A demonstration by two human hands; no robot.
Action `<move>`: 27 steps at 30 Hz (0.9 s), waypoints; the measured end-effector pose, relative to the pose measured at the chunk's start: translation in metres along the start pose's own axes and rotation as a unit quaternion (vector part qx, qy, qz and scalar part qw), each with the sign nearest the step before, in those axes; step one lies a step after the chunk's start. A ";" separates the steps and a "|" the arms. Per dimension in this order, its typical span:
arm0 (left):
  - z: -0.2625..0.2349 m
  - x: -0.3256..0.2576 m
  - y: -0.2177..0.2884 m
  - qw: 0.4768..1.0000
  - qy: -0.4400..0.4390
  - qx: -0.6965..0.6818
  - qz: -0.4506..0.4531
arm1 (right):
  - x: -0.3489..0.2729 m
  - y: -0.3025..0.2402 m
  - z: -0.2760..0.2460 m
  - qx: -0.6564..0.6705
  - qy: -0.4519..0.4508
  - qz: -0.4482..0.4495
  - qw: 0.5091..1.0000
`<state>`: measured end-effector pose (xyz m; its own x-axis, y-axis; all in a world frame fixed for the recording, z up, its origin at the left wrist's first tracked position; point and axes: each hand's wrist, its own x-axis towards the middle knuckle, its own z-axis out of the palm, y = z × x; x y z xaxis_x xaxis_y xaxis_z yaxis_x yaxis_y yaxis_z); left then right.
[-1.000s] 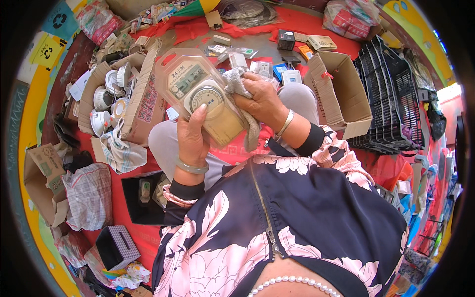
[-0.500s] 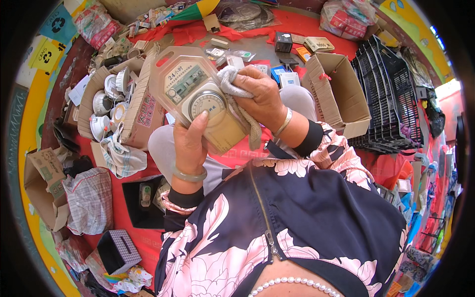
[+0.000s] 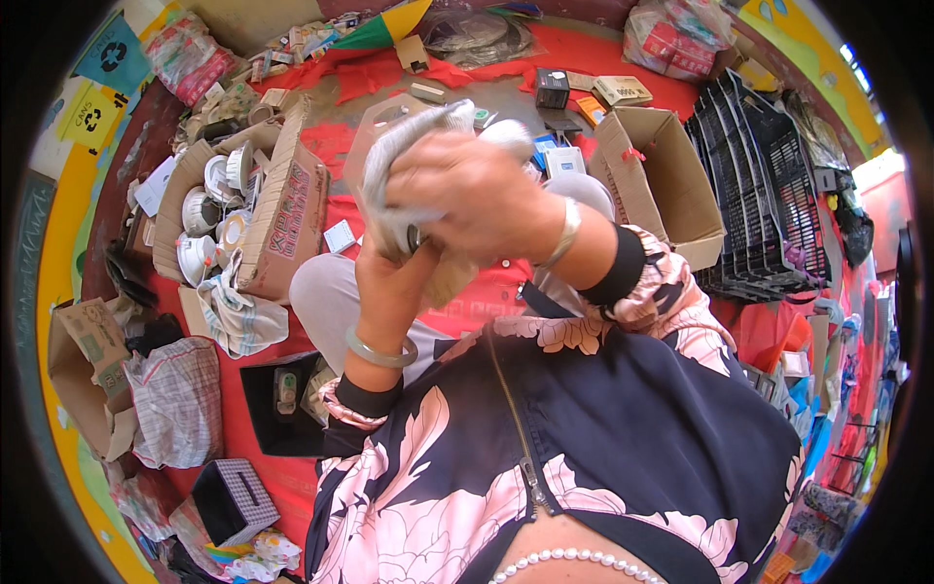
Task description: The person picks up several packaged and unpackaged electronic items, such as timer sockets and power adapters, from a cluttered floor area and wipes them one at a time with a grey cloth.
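In front of my chest my left hand (image 3: 391,287) grips the lower left side of a dial timer in a clear plastic blister pack (image 3: 366,141). My right hand (image 3: 477,190), smeared by motion, presses a greyish-white cloth (image 3: 387,156) across the front of the pack. Most of the timer's face is hidden behind the cloth and fingers; only the pack's upper left edge and a bit of its lower part show.
At the left stands a cardboard box (image 3: 297,209) of round white light fittings, with a striped cloth (image 3: 243,316) hanging at its corner. To the right are an open cardboard box (image 3: 623,185) and stacked black plastic crates (image 3: 759,195). A black bin (image 3: 277,428) lies near my left forearm.
My right hand has swept left with the cloth, from the pack's right edge over its front. The pack has shifted slightly right and its dial is now mostly covered.
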<state>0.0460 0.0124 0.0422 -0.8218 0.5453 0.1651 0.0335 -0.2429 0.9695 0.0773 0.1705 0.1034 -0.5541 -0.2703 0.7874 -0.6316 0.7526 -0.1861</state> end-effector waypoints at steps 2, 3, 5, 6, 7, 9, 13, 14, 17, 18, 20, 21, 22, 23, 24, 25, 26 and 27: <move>0.000 -0.001 -0.001 0.995 0.041 0.091 0.007 | 0.001 -0.007 0.004 -0.013 -0.051 0.020 0.998; 0.000 -0.002 0.000 0.995 0.044 0.084 0.001 | 0.002 -0.008 0.005 -0.019 -0.077 0.027 0.996; 0.000 -0.002 0.003 0.996 0.051 0.072 -0.009 | -0.004 -0.004 0.008 -0.013 -0.069 0.029 0.997; -0.002 -0.003 0.003 0.997 0.044 0.056 0.002 | -0.007 -0.001 0.010 -0.011 -0.066 0.030 0.997; -0.004 -0.003 0.002 0.998 0.037 0.041 0.013 | -0.010 0.003 0.011 -0.016 -0.049 0.034 0.998; -0.006 -0.003 0.001 0.999 0.032 0.019 0.020 | -0.018 0.013 0.011 -0.026 -0.017 0.042 0.999; -0.007 -0.003 0.000 1.000 0.020 0.008 0.009 | -0.031 0.025 0.010 -0.061 -0.033 0.049 0.996; -0.008 -0.004 -0.001 1.000 0.013 0.010 0.008 | -0.032 0.025 0.007 -0.077 -0.050 0.063 0.994; -0.014 -0.002 -0.004 1.000 0.012 -0.003 0.011 | -0.023 0.018 -0.010 -0.153 -0.111 0.158 0.969; -0.014 0.000 -0.004 1.000 0.014 0.005 0.009 | -0.019 0.019 -0.015 -0.158 -0.072 0.169 0.970; -0.017 0.004 -0.004 1.000 0.021 0.020 0.004 | -0.013 0.023 -0.021 -0.164 0.006 0.190 0.968; -0.015 0.005 -0.004 1.000 0.026 -0.011 0.005 | -0.009 0.023 -0.023 -0.128 0.034 0.182 0.974; -0.014 0.007 -0.002 0.999 0.025 -0.021 0.002 | -0.005 0.022 -0.023 -0.106 0.039 0.161 0.980; -0.013 0.010 0.000 0.999 0.024 -0.032 -0.001 | 0.001 0.020 -0.021 -0.084 0.043 0.140 0.986; -0.012 0.010 0.002 0.999 0.024 -0.040 -0.005 | 0.005 0.017 -0.017 -0.059 0.048 0.119 0.990; -0.012 0.008 0.003 0.999 0.033 -0.028 -0.010 | 0.008 0.009 -0.010 -0.039 0.039 0.082 0.995; -0.011 0.006 0.004 0.999 0.043 -0.015 -0.015 | 0.007 0.002 0.000 -0.008 0.005 0.068 0.998; -0.010 0.007 0.001 0.999 0.046 -0.007 -0.021 | 0.005 0.001 0.013 0.023 -0.024 0.051 0.998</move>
<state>0.0346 0.0081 0.0430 -0.8708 0.4801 0.1058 -0.0100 -0.2324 0.9726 0.0665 0.1621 0.0993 -0.6419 -0.2228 0.7337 -0.5941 0.7494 -0.2922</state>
